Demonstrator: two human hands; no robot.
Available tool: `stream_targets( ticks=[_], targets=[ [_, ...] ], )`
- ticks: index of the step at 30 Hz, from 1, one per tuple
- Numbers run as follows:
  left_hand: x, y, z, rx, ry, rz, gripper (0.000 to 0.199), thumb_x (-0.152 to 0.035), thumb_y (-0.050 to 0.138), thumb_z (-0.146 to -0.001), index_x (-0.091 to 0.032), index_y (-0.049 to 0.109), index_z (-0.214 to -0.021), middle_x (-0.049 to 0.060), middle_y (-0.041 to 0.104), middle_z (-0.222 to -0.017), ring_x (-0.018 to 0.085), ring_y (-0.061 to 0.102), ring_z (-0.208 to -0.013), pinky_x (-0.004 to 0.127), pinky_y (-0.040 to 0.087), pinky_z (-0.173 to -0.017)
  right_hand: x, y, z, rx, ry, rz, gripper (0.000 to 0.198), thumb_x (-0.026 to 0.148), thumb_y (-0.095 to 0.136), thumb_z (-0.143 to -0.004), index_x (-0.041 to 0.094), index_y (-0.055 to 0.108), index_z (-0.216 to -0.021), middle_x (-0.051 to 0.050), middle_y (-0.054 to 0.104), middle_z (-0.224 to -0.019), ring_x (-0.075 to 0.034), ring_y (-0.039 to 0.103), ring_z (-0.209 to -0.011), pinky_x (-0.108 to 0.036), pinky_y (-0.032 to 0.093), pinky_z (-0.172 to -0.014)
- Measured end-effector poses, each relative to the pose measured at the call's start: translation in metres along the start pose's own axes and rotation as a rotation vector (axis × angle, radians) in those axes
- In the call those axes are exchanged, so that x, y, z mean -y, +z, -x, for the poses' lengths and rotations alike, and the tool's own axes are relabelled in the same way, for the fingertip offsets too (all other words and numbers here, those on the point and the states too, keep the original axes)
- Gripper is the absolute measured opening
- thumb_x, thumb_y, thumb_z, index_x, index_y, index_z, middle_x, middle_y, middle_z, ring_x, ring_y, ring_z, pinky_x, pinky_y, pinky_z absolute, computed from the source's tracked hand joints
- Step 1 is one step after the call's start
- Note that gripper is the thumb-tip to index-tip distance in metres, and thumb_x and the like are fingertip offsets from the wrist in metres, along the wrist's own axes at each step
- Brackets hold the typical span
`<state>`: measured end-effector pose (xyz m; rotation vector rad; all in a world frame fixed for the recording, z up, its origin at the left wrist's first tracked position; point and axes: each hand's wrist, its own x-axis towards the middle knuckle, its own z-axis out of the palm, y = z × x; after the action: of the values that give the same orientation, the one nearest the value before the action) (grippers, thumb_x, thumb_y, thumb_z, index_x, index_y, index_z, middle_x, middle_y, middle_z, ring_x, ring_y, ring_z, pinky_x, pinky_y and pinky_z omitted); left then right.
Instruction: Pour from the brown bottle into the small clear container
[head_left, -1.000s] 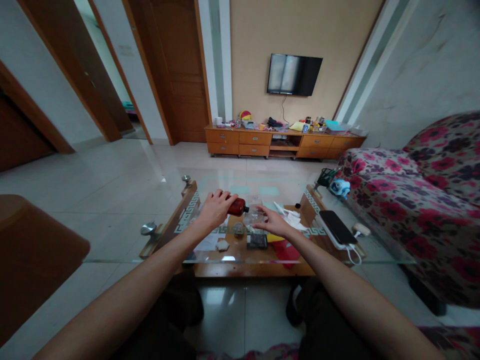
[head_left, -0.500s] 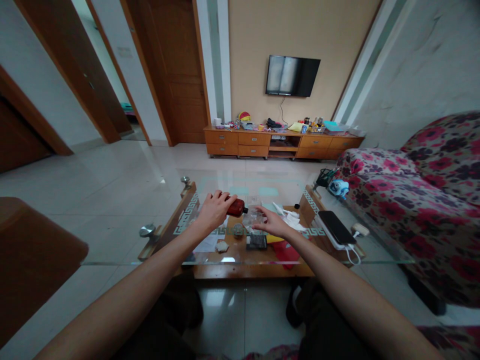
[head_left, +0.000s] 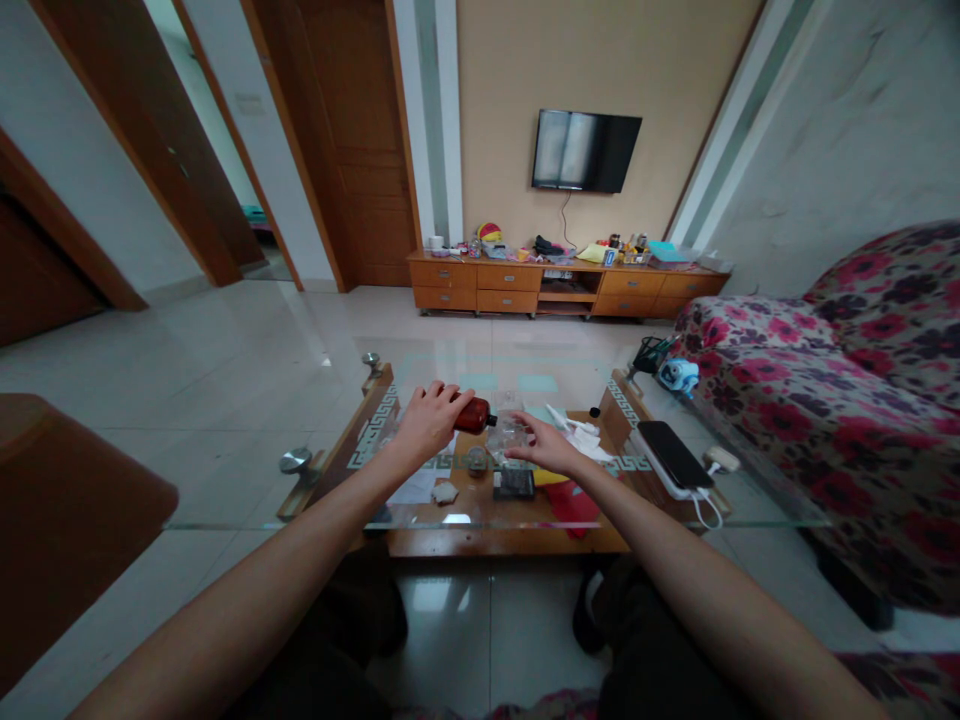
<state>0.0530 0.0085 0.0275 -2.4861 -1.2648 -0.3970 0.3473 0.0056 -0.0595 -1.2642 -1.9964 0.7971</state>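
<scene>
A reddish-brown bottle (head_left: 472,415) with a dark neck lies tilted almost level in my left hand (head_left: 432,418), whose fingers wrap over it from above. The neck points right, at the near side of a clear container (head_left: 508,430) over the glass table. My right hand (head_left: 547,447) curls its thumb and fingers around the right side of that container. Whether any liquid runs from the bottle is too small to tell. A small round black piece like a cap (head_left: 594,412) sits beyond my right hand.
The glass tabletop (head_left: 300,510) has a wooden shelf below, with papers, a dark flat box (head_left: 514,486) and red cloth-like material (head_left: 571,504). A phone (head_left: 675,454) with a white cable lies at the right. Round metal fittings (head_left: 295,460) stand at the left. A floral sofa (head_left: 810,380) is at the right.
</scene>
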Motion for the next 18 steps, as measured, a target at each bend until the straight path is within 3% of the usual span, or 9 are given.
stream_targets(
  ticks=[7,14,18],
  targets=[
    [0.006,0.019,0.005,0.057,-0.029,0.051,0.071,-0.025,0.076,-0.083,-0.029,0.045,-0.147,0.011,0.068,-0.127,0.033,0.057,-0.114,0.042,0.045,-0.09,-0.002,0.0,0.0,0.004,-0.011,-0.009,0.088,0.053,0.089,-0.078,0.031,0.051,-0.155,-0.012,0.059,-0.153,-0.033,0.064,-0.129,-0.055,0.051,-0.111],
    [0.004,0.025,0.009,0.134,-0.087,0.144,0.058,-0.057,0.074,-0.086,-0.027,0.055,-0.132,0.011,0.072,-0.113,0.031,0.068,-0.104,0.038,0.05,-0.079,-0.004,-0.001,0.001,-0.005,-0.001,0.035,0.084,0.053,0.087,-0.079,0.03,0.051,-0.152,-0.011,0.061,-0.149,-0.032,0.063,-0.13,-0.053,0.05,-0.111],
    [0.006,0.023,0.011,0.126,-0.094,0.187,0.063,-0.049,0.078,-0.082,-0.028,0.054,-0.136,0.009,0.074,-0.112,0.031,0.071,-0.102,0.036,0.051,-0.077,-0.005,-0.009,0.008,0.004,0.007,0.076,0.082,0.055,0.087,-0.078,0.026,0.053,-0.147,-0.011,0.066,-0.141,-0.031,0.068,-0.121,-0.049,0.053,-0.105]
  ],
)
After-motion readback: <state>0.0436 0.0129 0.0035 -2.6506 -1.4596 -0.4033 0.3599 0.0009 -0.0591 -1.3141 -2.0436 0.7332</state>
